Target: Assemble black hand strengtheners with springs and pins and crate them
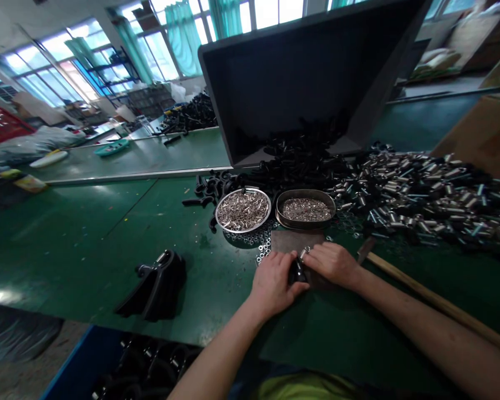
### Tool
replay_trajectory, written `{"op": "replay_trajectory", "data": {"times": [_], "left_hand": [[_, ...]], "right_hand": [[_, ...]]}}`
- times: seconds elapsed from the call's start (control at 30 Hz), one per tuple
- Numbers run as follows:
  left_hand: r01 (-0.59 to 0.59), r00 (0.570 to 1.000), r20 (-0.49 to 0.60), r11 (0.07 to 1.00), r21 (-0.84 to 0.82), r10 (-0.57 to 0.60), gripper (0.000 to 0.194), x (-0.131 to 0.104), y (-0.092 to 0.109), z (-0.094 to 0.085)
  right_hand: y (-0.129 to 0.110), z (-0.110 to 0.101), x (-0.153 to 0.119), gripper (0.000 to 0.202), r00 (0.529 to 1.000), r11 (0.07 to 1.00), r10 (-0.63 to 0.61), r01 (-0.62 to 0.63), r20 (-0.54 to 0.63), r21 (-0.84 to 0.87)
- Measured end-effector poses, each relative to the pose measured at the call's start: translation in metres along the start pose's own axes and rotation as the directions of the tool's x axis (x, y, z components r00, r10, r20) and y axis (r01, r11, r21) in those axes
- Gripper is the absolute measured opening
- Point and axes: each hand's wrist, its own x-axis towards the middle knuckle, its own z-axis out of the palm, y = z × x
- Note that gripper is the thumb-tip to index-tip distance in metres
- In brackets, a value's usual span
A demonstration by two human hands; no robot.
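My left hand [274, 282] is closed around a black part [299, 272] over a flat metal plate [289, 240]. Close beside it, my right hand [332, 263] pinches a small silver spring [304, 253] near the top of the black part. Behind the plate stand a round dish of small metal pins [244, 210] and an oval tin of small metal pieces [305, 210]. Loose nuts [264, 248] lie left of the plate. A hammer [416, 283] rests to the right, partly behind my right forearm.
A large dark bin [295, 83] lies tipped with black parts spilling out. Springs and bolts [433, 200] are heaped at the right, near a cardboard box [481, 139]. Black assemblies [156, 289] stand at the left. Below the table edge is a blue crate [77, 361] with black parts.
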Motion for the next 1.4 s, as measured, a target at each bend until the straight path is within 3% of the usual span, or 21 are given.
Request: {"op": "replay_trajectory", "data": {"times": [0.1, 0.17, 0.27, 0.37, 0.43, 0.5, 0.53, 0.63, 0.7, 0.8, 0.87, 1.0, 1.07, 1.17, 1.3, 1.4], "left_hand": [[0.004, 1.000, -0.026, 0.998, 0.064, -0.002, 0.059, -0.007, 0.001, 0.009], [0.067, 0.995, -0.067, 0.998, -0.013, -0.068, 0.057, -0.009, 0.001, 0.011], [0.136, 0.983, -0.109, 0.984, -0.118, -0.149, 0.054, -0.008, 0.001, 0.010], [0.166, 0.975, -0.120, 0.974, -0.153, -0.185, 0.053, -0.005, 0.001, 0.009], [0.179, 0.974, -0.112, 0.973, -0.145, -0.196, 0.052, -0.003, 0.002, 0.008], [0.190, 0.975, -0.098, 0.977, -0.100, -0.199, 0.053, -0.002, 0.002, 0.008], [0.193, 0.976, -0.090, 0.978, -0.075, -0.199, 0.053, -0.002, 0.003, 0.008], [0.189, 0.977, -0.089, 0.981, -0.053, -0.193, 0.054, -0.002, 0.003, 0.008], [0.184, 0.977, -0.102, 0.982, -0.052, -0.188, 0.055, -0.002, 0.004, 0.008], [0.184, 0.977, -0.108, 0.983, -0.006, -0.183, 0.056, -0.003, 0.005, 0.009], [0.185, 0.977, -0.108, 0.982, 0.020, -0.182, 0.057, -0.003, 0.005, 0.010], [0.179, 0.978, -0.110, 0.984, 0.008, -0.177, 0.056, -0.002, 0.005, 0.009], [0.182, 0.977, -0.107, 0.983, -0.015, -0.183, 0.054, -0.002, 0.005, 0.009], [0.203, 0.972, -0.108, 0.977, -0.071, -0.209, 0.053, -0.002, 0.005, 0.011], [0.273, 0.932, -0.143, 0.907, -0.319, -0.331, 0.051, -0.002, 0.003, 0.014], [0.280, 0.864, -0.191, 0.761, -0.585, -0.465, 0.053, -0.003, 0.006, 0.016]], "right_hand": [[-0.002, -0.018, -0.018, 0.018, 0.982, 0.984, 0.176, -0.178, 0.066, 0.027], [-0.001, -0.036, -0.045, 0.020, 0.910, 0.914, 0.405, -0.405, 0.088, -0.027], [0.000, -0.058, -0.101, 0.033, 0.689, 0.706, 0.708, -0.681, 0.156, -0.195], [-0.001, -0.070, -0.142, 0.030, 0.460, 0.514, 0.852, -0.825, 0.249, -0.234], [-0.004, -0.075, -0.141, 0.029, 0.339, 0.398, 0.896, -0.900, 0.286, -0.181], [-0.010, -0.080, -0.116, 0.030, 0.290, 0.322, 0.898, -0.946, 0.330, -0.045], [-0.014, -0.083, -0.098, 0.033, 0.308, 0.308, 0.885, -0.950, 0.349, 0.057], [-0.026, -0.088, -0.046, 0.043, 0.506, 0.396, 0.806, -0.846, 0.306, 0.357], [-0.031, -0.086, -0.025, 0.044, 0.610, 0.479, 0.741, -0.774, 0.281, 0.415], [-0.033, -0.082, -0.016, 0.040, 0.678, 0.569, 0.623, -0.735, 0.391, 0.368], [-0.032, -0.084, -0.015, 0.039, 0.684, 0.588, 0.608, -0.729, 0.403, 0.351], [-0.037, -0.088, -0.013, 0.042, 0.692, 0.589, 0.694, -0.705, 0.200, 0.394], [-0.039, -0.081, -0.019, 0.041, 0.696, 0.606, 0.671, -0.714, 0.256, 0.351], [-0.037, -0.065, -0.043, 0.040, 0.643, 0.618, 0.659, -0.759, 0.389, 0.207], [-0.023, -0.059, -0.099, 0.048, 0.568, 0.618, 0.776, -0.771, 0.275, -0.153], [-0.016, -0.058, -0.123, 0.054, 0.595, 0.627, 0.778, -0.710, 0.204, -0.320]]}}
